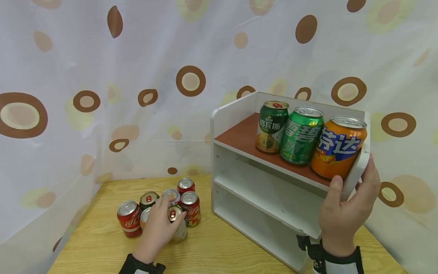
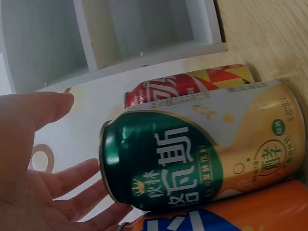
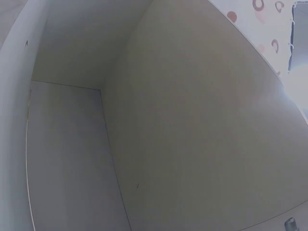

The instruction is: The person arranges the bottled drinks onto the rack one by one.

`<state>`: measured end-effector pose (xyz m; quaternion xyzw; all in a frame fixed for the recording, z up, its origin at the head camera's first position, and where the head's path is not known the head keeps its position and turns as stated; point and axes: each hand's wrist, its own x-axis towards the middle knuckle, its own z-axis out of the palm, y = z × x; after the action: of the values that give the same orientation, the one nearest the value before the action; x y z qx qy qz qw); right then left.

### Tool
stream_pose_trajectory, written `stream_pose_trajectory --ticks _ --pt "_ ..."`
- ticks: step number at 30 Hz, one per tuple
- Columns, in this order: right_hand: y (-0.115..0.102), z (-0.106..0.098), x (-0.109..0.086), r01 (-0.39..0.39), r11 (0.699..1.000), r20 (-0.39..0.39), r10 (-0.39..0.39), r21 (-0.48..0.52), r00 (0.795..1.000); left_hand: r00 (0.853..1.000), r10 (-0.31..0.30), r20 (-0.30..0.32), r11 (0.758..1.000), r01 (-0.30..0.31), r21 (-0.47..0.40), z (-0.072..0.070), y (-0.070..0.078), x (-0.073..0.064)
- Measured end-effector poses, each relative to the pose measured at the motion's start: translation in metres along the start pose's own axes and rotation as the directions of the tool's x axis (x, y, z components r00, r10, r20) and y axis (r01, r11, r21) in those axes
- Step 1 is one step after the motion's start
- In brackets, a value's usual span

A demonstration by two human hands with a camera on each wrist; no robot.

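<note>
**Left hand spread at front can, right hand gripping shelf unit**

Head view: I count ten cans. Three stand in a row on the shelf unit [image 1: 267,195]: dark green-and-gold can [image 1: 272,129], green can [image 1: 302,137], orange can [image 1: 338,148]. The other seven cluster on the wooden table [image 1: 222,251]. Left hand [image 1: 162,219] is over the cluster, at the top of the front can [image 1: 181,231]. Right hand [image 1: 352,211] grips the right side panel [image 1: 358,164], just beside the orange can.

Left wrist: I get three cans. Front can is between a red-and-yellow can [image 2: 178,89] and an orange-and-blue can [image 2: 255,211]. Thumb and fingers spread, fingers at the lid's rim; can't tell if they touch. Front can: dark green upper, gold lower, pale sweep, white lettering, small gold crown.

Right wrist: pale shelf boards [image 3: 183,120], patterned backdrop [image 3: 262,14] upper right.
</note>
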<state>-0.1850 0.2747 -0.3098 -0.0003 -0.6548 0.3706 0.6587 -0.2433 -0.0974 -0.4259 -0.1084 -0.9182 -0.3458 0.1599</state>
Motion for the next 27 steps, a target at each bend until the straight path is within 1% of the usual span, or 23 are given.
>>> stream_pose_trajectory --ticks 4,7,11,16,19,22,27 --pt "-0.001 0.001 0.0 0.005 1.0 -0.011 -0.005 0.016 1.0 1.0 -0.002 0.019 1.0 0.001 0.026 0.004 -0.001 -0.003" --pt "-0.003 0.001 0.0 0.005 1.0 -0.009 -0.005 0.016 1.0 0.999 -0.015 0.032 0.999 0.014 0.043 0.006 -0.002 -0.004" --pt "-0.006 0.001 0.0 -0.001 1.0 -0.004 0.001 0.012 1.0 1.0 -0.004 0.026 0.997 0.002 0.08 0.01 -0.004 -0.005" --pt "-0.003 0.0 0.0 0.001 1.0 -0.006 -0.001 0.02 1.0 0.999 0.047 0.001 0.989 -0.046 0.142 0.016 -0.007 -0.007" --pt "-0.001 0.0 0.0 0.004 1.0 -0.008 -0.004 0.026 1.0 0.996 0.088 -0.016 0.979 -0.083 0.186 0.018 -0.009 -0.007" --pt "0.0 0.0 0.0 0.008 0.999 -0.01 -0.007 0.034 1.0 0.991 0.131 -0.04 0.965 -0.118 0.232 0.021 -0.01 -0.008" --pt "0.0 0.0 0.0 0.007 1.0 -0.008 -0.006 0.03 1.0 0.979 0.193 -0.068 0.934 -0.162 0.318 0.023 -0.011 -0.011"
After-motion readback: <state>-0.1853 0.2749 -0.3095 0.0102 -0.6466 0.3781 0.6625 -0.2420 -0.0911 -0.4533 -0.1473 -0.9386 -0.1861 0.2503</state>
